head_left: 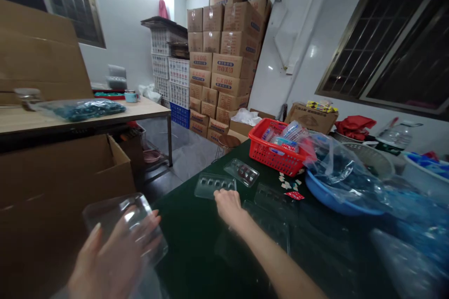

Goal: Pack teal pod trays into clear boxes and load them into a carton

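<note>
My left hand (112, 254) is wrapped round a clear plastic blister tray (100, 210), held up off the left edge of the green table; it may be a stack of several. My right hand (229, 206) is closed at the front right corner of another clear blister tray (206, 189), which lies on the table with a row of small hollows. Just behind it rests a clear tray with dark pieces (245, 174) in it. More clear trays (275, 229) lie flat to the right of my right hand, partly behind my forearm.
A red basket (277, 161) of packets stands at the table's back. In front are white scraps (286, 184) and a red packet (294, 195). Blue basin (345, 203) with plastic bags sits right. An open cardboard box (63, 187) stands left; stacked cartons (228, 70) fill the background.
</note>
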Tool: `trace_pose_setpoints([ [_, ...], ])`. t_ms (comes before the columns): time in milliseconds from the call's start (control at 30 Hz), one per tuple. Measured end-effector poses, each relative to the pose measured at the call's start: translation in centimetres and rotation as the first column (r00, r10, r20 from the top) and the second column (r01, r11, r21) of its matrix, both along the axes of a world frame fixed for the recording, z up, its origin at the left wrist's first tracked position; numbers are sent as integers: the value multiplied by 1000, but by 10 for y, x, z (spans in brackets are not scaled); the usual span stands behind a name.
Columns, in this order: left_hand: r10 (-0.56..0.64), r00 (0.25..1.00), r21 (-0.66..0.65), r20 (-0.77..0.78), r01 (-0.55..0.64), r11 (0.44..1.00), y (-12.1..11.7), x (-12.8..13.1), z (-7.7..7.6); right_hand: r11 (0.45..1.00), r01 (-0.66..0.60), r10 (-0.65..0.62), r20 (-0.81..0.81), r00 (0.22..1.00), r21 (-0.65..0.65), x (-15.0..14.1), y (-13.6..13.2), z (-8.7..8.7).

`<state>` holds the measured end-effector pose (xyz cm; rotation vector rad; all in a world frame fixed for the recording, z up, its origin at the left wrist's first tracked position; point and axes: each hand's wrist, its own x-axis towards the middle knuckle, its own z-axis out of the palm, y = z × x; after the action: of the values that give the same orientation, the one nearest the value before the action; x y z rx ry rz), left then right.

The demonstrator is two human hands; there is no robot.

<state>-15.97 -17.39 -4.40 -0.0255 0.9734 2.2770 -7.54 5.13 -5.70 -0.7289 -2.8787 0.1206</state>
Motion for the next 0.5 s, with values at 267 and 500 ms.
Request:
trace_pose_setpoints([
  [267,-186,982,392,-38,186,901,39,34,-7,932,-8,-113,-313,943,-363,49,-81,9],
  [500,-196,978,453,-67,204,868,42,57,-13,733,-59,-347,-447,824,-678,55,-91,-6],
])
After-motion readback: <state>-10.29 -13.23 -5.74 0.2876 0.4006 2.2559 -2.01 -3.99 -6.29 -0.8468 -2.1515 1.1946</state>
